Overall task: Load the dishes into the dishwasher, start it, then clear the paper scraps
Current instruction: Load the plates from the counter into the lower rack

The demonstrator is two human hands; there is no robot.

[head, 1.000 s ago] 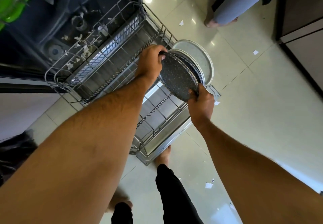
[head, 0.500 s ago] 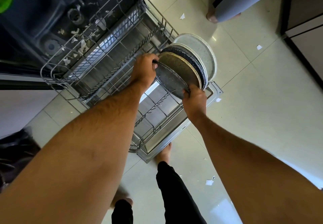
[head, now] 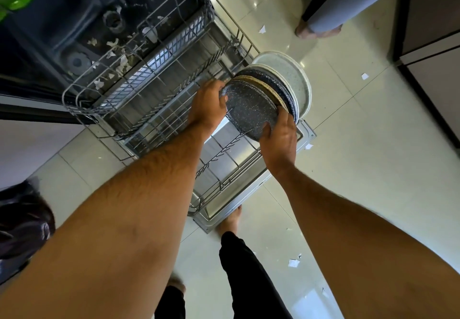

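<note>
Since half a second ago, both hands have closed in on the front dark speckled plate (head: 251, 109), which now covers most of the beige plate (head: 268, 90) behind it; before, more of that beige face showed. The left hand (head: 207, 104) grips the plate's left edge, fingers curled over the rim and thumb on the near side. The right hand (head: 280, 139) holds the lower right edge, thumb lying on the speckled face and the fingers wrapped behind. This plate stands on edge at the front of a row with the beige plate, another dark plate (head: 283, 87) and two white plates (head: 296, 82), at the right end of the lower rack (head: 224, 181), which is pulled out over the open dishwasher door (head: 305, 132). Above it, the upper rack (head: 139, 74) is also pulled out. Paper scraps (head: 293, 262) lie on the tiled floor (head: 361, 169), and more scraps (head: 112, 54) lie inside the dishwasher.
</note>
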